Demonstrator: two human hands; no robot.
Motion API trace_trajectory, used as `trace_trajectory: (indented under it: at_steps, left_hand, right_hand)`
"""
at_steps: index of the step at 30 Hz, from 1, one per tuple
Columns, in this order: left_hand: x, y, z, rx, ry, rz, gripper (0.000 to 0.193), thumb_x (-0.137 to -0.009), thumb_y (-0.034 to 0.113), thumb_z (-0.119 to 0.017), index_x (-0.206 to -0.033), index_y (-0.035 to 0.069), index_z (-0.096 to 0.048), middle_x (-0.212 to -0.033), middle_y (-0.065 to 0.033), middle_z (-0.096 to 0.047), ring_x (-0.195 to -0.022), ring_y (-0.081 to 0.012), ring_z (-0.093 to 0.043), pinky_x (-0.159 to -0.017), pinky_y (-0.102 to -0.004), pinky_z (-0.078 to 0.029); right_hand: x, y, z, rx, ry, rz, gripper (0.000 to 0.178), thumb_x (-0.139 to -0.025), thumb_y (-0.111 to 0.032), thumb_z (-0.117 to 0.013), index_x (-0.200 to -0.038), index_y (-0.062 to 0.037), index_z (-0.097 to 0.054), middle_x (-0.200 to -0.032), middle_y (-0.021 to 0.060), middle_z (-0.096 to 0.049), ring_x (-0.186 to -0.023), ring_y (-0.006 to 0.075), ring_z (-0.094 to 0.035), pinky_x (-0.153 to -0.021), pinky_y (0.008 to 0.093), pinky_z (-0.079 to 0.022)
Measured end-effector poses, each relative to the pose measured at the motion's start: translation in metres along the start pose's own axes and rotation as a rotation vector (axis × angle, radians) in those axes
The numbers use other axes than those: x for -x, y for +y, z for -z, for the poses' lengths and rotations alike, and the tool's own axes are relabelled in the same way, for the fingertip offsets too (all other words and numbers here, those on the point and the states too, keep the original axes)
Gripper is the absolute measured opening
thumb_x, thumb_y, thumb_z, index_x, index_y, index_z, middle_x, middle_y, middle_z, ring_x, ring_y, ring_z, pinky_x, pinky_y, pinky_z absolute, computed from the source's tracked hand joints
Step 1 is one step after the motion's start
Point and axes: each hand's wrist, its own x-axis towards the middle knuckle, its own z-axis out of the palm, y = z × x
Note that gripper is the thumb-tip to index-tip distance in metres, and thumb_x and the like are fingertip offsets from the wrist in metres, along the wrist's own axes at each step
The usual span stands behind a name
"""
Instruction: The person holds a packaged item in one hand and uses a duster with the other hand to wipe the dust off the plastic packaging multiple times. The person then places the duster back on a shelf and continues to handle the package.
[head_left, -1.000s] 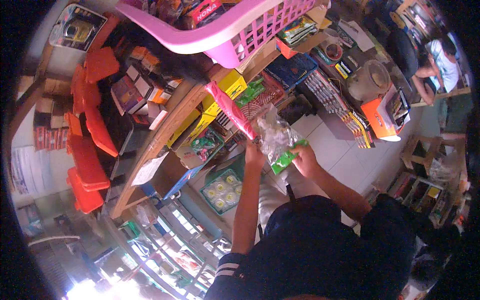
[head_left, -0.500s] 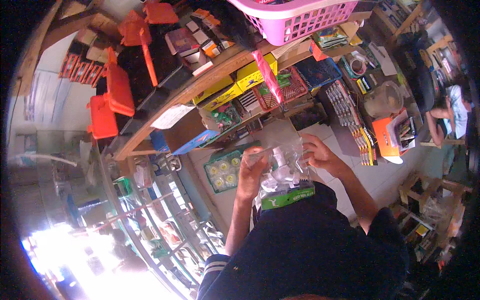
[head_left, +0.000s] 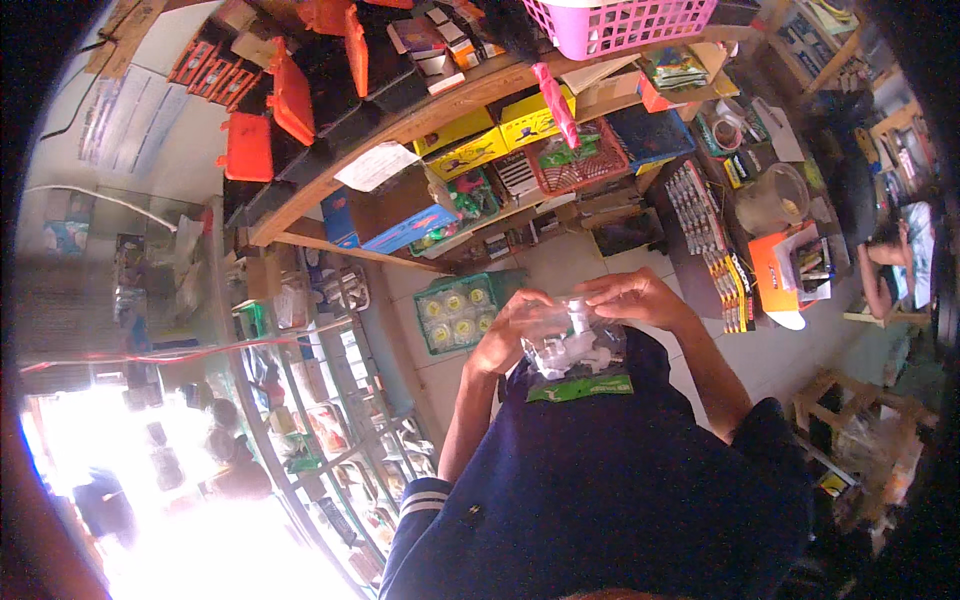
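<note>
We hold a clear plastic bag of white fittings (head_left: 573,352) against our chest, our left hand (head_left: 508,335) and right hand (head_left: 632,297) both pinched on its top edge. It looks light, floppy and slippery, so gripping the upper corners seems safest.

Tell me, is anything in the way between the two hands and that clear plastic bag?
Nothing visible. The left hand and the right hand both already grip the top of the clear plastic bag, which hangs in front of the dark blue shirt. Whether the fingers reach inside the bag is unclear.
</note>
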Motion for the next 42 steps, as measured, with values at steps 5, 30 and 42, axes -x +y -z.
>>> trace_trajectory:
  at_steps: [5,30,42]
  left_hand:
    - [-0.005,-0.001,0.008,0.154,-0.022,0.103,0.043,-0.087,0.036,-0.062,-0.109,0.003,-0.047,-0.128,-0.0215,-0.053,-0.106,-0.0348,-0.061,-0.077,-0.0414,-0.056]
    - [0.0,0.012,-0.023,-0.302,0.284,0.169,0.022,-0.088,-0.004,-0.059,-0.108,-0.006,-0.053,-0.096,-0.017,-0.066,-0.088,-0.0253,-0.068,-0.078,-0.0342,-0.058]
    - [0.006,0.0,-0.012,-0.528,0.15,-0.021,0.01,-0.089,0.001,-0.061,-0.096,-0.005,-0.056,-0.089,-0.0141,-0.067,-0.087,-0.0229,-0.068,-0.075,-0.032,-0.057]
  right_hand:
    - [0.006,-0.002,0.009,0.312,-0.092,0.19,0.026,-0.082,-0.008,-0.072,-0.107,0.0,-0.068,-0.123,0.0132,-0.062,-0.101,0.0191,-0.064,-0.089,0.0317,-0.05]
    - [0.034,0.023,-0.033,-0.001,0.354,-0.043,0.047,-0.078,-0.015,-0.078,-0.116,0.0044,-0.059,-0.091,0.0087,-0.069,-0.081,0.0109,-0.064,-0.072,0.0251,-0.051]
    - [0.044,0.035,-0.036,0.218,0.485,-0.07,0.024,-0.08,-0.021,-0.076,-0.09,-0.0006,-0.071,-0.078,0.0051,-0.069,-0.07,0.0099,-0.063,-0.067,0.0263,-0.05]
